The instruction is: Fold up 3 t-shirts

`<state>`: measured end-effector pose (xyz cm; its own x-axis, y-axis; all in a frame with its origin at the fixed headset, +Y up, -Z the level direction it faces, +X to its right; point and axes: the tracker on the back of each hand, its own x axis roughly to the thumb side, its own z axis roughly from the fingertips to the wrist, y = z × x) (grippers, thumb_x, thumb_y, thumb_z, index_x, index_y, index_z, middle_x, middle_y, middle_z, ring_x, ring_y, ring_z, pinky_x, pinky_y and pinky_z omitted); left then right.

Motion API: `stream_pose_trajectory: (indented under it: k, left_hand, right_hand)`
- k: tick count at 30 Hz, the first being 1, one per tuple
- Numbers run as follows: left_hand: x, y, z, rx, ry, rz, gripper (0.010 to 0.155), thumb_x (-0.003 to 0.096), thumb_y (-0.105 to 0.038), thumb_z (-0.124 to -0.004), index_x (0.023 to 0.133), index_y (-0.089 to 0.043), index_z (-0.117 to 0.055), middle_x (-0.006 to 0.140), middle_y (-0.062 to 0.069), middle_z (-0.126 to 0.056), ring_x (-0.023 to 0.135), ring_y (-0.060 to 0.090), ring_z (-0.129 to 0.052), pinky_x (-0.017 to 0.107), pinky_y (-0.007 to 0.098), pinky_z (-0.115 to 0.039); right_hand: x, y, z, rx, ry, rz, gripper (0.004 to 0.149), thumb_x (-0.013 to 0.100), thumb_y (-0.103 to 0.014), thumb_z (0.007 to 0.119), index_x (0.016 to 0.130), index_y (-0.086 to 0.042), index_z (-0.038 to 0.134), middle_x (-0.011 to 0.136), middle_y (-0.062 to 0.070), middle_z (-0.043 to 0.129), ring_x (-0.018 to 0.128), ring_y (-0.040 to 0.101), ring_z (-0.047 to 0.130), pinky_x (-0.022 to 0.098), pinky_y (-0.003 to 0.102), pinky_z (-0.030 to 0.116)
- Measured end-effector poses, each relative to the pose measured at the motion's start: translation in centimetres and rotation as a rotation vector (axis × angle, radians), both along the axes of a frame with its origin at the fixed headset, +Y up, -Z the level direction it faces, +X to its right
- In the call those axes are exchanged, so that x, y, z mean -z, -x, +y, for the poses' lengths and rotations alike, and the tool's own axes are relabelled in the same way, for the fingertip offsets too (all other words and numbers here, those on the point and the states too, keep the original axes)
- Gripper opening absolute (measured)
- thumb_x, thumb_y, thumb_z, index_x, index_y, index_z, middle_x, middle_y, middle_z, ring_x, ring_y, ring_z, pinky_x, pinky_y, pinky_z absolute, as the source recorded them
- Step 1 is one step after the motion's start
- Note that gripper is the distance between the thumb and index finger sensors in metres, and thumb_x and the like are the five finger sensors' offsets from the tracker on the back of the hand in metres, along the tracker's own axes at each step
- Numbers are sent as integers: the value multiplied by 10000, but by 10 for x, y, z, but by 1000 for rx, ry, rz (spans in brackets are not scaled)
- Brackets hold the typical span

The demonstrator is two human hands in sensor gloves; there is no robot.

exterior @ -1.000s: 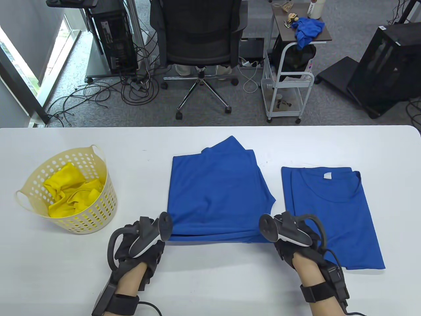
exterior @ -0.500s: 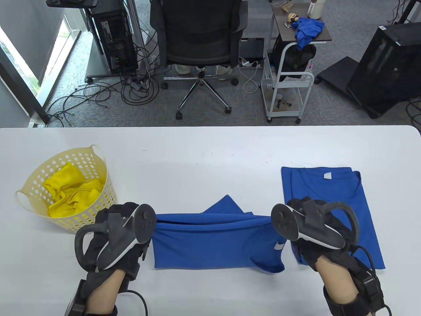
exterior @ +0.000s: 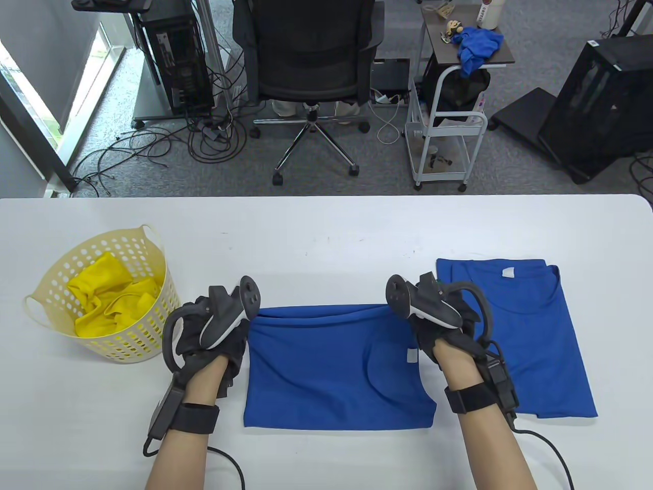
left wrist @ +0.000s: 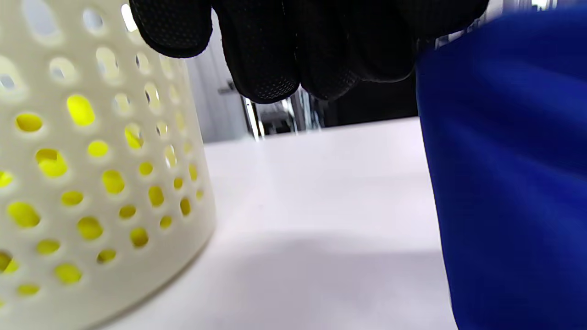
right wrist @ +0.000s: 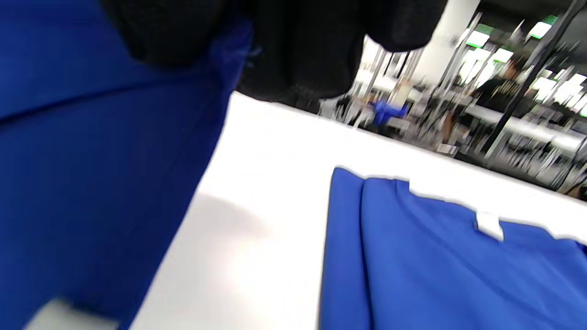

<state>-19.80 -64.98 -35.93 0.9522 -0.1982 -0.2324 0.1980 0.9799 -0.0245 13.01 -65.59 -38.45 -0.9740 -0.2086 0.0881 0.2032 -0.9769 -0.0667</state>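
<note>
Blue t-shirt [exterior: 336, 367] is pinched at its twelve o'clock corners by left hand [exterior: 214, 332] and right hand [exterior: 438, 321]; uneven lowering would likely skew the fold.

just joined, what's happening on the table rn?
A person is folding T-shirts. The left hand and right hand each grip a far corner of the middle blue T-shirt, which lies on the white table. A folded blue T-shirt sits to its right. Yellow fabric waits in the cream perforated plastic basket on the left.
</note>
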Motion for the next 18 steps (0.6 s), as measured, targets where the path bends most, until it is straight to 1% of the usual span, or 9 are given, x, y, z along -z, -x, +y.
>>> stream_pose_trajectory:
  k: [2, 4, 7, 8, 11, 13, 14, 15, 18]
  left_hand:
    - [-6, -9, -5, 4, -42, -95, 474, 447, -556, -636, 877, -380, -728, 996, -110, -752, 888, 155, -833, 723, 469, -688]
    - [-13, -25, -18, -36, 39, -251, 499, 446, -548, -649, 922, -398, -669, 1035, -112, -697, 931, 160, -790, 740, 477, -666]
    - [-22, -52, -41, -56, 164, -396, 546, 443, -541, -653, 975, -447, -577, 1095, -116, -613, 1019, 185, -691, 782, 510, -607]
    - [-26, -65, -54, -43, 229, -439, 565, 439, -549, -649, 988, -481, -536, 1123, -115, -570, 1054, 199, -643, 797, 527, -577]
    - [-26, -79, -85, 27, 340, -444, 598, 425, -591, -618, 1001, -533, -471, 1163, -127, -497, 1107, 233, -554, 815, 547, -536]
    - [-23, -76, -102, 62, 418, -381, 609, 424, -608, -590, 994, -564, -380, 1167, -119, -465, 1101, 239, -582, 810, 541, -552]
    - [-22, -72, -105, 46, 435, -353, 620, 423, -623, -554, 981, -588, -287, 1165, -141, -365, 1105, 206, -529, 804, 514, -573]
    - [-23, -67, -107, -28, 399, -345, 612, 430, -612, -558, 982, -588, -295, 1167, -131, -351, 1109, 216, -498, 803, 520, -560]
    - [-28, -68, -103, 11, 380, -303, 595, 433, -620, -571, 993, -578, -373, 1154, -121, -438, 1063, 238, -594, 749, 476, -651]
  right_hand:
    - [-3, 1, 0, 63, -51, 27, 522, 419, -375, 790, 923, -252, 727, 961, 50, 789, 871, 344, 793, 673, 559, 600]
    - [-9, 5, -1, 99, -36, 67, 538, 417, -392, 792, 931, -254, 716, 962, 55, 789, 864, 358, 797, 659, 573, 607]
    - [-21, 13, -5, 118, 2, 101, 560, 417, -421, 787, 947, -266, 694, 971, 57, 781, 867, 369, 791, 654, 585, 606]
    - [-28, 17, -8, 141, 14, 124, 566, 418, -429, 785, 951, -269, 687, 973, 56, 780, 865, 371, 792, 652, 588, 606]
    - [-44, 24, -16, 177, 41, 169, 570, 418, -440, 782, 954, -273, 684, 971, 57, 784, 862, 375, 794, 648, 593, 609]
    - [-53, 27, -20, 180, 53, 186, 567, 422, -446, 774, 953, -270, 687, 968, 59, 789, 857, 376, 801, 644, 595, 612]
    - [-56, 27, -22, 181, 53, 192, 564, 425, -451, 769, 954, -274, 686, 967, 56, 791, 856, 375, 803, 643, 595, 614]
    - [-60, 27, -24, 189, 47, 199, 560, 426, -453, 766, 952, -275, 689, 963, 54, 796, 852, 375, 807, 641, 594, 618]
    - [-65, 25, -35, 207, 36, 212, 548, 427, -450, 765, 938, -260, 713, 934, 61, 826, 820, 376, 835, 617, 595, 639]
